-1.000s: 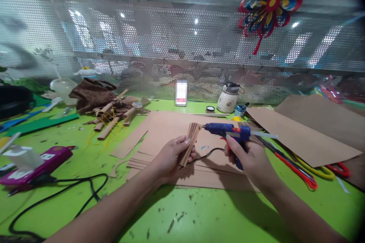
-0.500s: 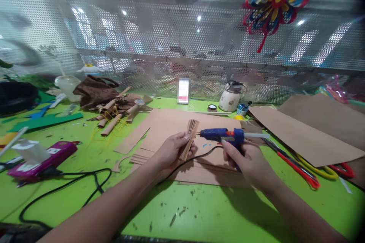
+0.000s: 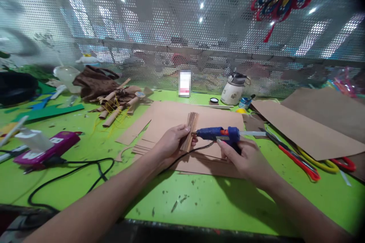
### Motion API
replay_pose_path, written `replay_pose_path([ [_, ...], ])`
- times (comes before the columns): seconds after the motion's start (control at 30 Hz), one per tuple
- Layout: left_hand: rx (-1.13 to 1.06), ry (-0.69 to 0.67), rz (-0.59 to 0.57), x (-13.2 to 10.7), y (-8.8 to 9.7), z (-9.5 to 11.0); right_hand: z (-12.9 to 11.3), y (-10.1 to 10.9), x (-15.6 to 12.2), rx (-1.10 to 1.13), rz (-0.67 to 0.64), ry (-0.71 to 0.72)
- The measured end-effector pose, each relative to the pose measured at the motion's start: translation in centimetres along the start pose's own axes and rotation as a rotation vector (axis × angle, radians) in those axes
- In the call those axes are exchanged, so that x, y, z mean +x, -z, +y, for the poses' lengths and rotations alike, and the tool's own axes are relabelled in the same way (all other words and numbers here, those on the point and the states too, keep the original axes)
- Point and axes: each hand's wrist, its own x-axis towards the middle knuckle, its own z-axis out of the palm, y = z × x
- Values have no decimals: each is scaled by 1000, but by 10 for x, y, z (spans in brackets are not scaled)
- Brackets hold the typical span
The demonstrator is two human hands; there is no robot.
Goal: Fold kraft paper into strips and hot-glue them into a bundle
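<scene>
My left hand (image 3: 174,139) is closed around a narrow bundle of pleated brown paper (image 3: 190,131), held upright with a slight tilt. In my right hand (image 3: 247,158) is a blue glue gun (image 3: 217,133), gripped by its handle. A clear glue stick (image 3: 252,133) pokes out of its back end. The gun points left, and its nozzle tip meets or nearly meets the pleated paper; contact cannot be made out for sure. Beneath both hands lie flat brown paper sheets (image 3: 168,115) and cut strips. The gun's black cord (image 3: 196,150) runs under my left forearm.
On the left are a purple power strip (image 3: 54,146), rolled paper tubes (image 3: 113,117) with yellow string and a brown cloth bag (image 3: 94,81). At right lie a red cutter knife (image 3: 298,161) and brown sheets (image 3: 302,129). A bottle (image 3: 232,89) stands behind, near a perforated screen (image 3: 159,26).
The glue gun's nozzle has shifted slightly left against the pleated paper, whose broad side faces me more. The camera has tipped down a little, showing the table's front edge.
</scene>
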Motion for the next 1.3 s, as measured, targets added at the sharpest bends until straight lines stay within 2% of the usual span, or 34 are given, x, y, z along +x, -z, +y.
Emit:
replay_pose_path([
  [0.13, 3, 1, 35, -1, 0, 1, -2, -4, -3, -3, -19, 60],
  [0.5, -31, -39, 7, 2, 2, 2, -9, -9, -11, 39, -116, 90],
  [0.63, -48, -31, 18, 1, 1, 3, -6, -7, -10, 14, -70, 39],
  [0.77, -79, -24, 47, 0, 0, 3, -4, -9, -10, -21, -29, 47],
  [1.0, -124, -13, 42, 0, 1, 6, -12, -8, -12, 45, -110, 91],
  [1.23, -90, -43, 56, 0, 0, 6, -8, -7, -10, 74, -32, 52],
  [1.3, -91, -34, 65, 1, 1, 6, -9, -7, -9, 96, -59, 65],
])
